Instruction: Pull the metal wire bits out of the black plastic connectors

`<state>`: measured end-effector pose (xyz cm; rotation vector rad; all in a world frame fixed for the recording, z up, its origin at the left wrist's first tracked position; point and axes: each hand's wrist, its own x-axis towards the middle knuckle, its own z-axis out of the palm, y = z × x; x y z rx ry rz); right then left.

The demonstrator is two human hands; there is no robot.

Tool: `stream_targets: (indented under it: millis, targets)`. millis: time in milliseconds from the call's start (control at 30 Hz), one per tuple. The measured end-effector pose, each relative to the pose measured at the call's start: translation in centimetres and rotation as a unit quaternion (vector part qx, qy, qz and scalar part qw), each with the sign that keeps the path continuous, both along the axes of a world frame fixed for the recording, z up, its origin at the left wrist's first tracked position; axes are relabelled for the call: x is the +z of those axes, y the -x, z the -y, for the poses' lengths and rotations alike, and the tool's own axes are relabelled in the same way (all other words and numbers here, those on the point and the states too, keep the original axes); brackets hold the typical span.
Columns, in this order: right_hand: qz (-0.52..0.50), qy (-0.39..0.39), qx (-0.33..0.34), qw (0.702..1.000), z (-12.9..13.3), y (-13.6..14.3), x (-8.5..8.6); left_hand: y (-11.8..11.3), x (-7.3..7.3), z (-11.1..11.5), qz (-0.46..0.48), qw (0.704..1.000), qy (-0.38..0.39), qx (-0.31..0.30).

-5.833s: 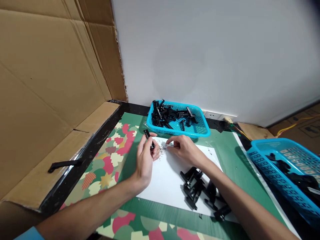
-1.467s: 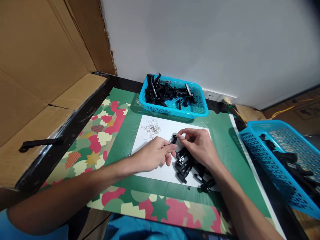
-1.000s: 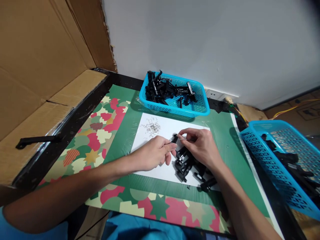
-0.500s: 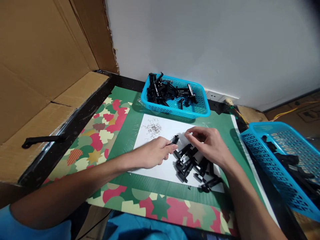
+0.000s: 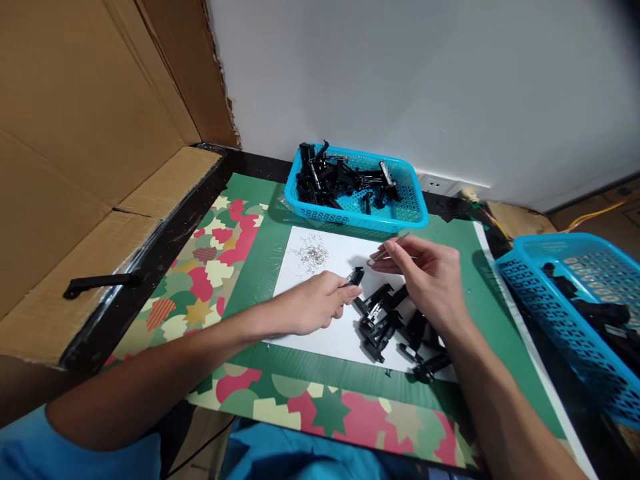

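Observation:
My left hand (image 5: pixel 314 310) rests on a white sheet (image 5: pixel 325 340) and pinches a small black plastic part (image 5: pixel 355 275) at its fingertips. A short way to the right of that part, my right hand (image 5: pixel 430 280) holds thin metal tweezers (image 5: pixel 389 249), tips pointing left and down. A heap of black plastic parts (image 5: pixel 395 327) lies on the sheet under and beside my right wrist. At the sheet's far left corner sits a small pile of tiny metal springs (image 5: pixel 311 255).
A blue basket (image 5: pixel 410 212) of black parts stands at the back by the wall. Another blue basket (image 5: pixel 565 320) with black parts is at the right. Cardboard walls (image 5: pixel 90 133) close the left side; a black bar (image 5: pixel 100 283) lies on its flap. A patterned mat (image 5: pixel 210 267) covers the table.
My right hand has drawn the tweezers away from the black part, up and to the right. My left hand keeps the part on the sheet. Much earlier both hands were at the spring pile.

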<state>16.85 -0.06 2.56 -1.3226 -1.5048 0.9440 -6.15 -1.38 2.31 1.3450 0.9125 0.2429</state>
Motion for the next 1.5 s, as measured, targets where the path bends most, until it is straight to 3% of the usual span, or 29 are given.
stream_targets:
  millis: [267,700,1100,1200,1367,1500]
  targets:
    - [0.029,0.037,0.005,0.999,-0.2,0.7,-0.2,0.0,-0.3,0.1,0.015,1.0,0.02,0.01]
    - [0.093,-0.006,-0.032,0.995,0.3,0.6,-0.6,-0.2,0.1,0.1,0.033,0.998,0.059,0.011]
    - [0.154,-0.033,-0.026,0.987,0.7,1.1,-0.8,0.0,0.4,0.1,0.046,0.997,0.063,0.005]
    - [0.083,-0.013,-0.038,0.996,0.4,1.0,-0.6,-0.1,0.1,0.0,0.024,0.999,0.031,-0.002]
    - [-0.063,-0.019,-0.074,0.995,0.0,0.0,0.3,-0.3,0.4,0.1,-0.022,0.993,-0.113,-0.028]
    - [-0.057,-0.021,-0.04,0.997,-0.1,-0.6,0.8,-0.1,1.3,0.4,-0.083,0.967,-0.234,-0.05]
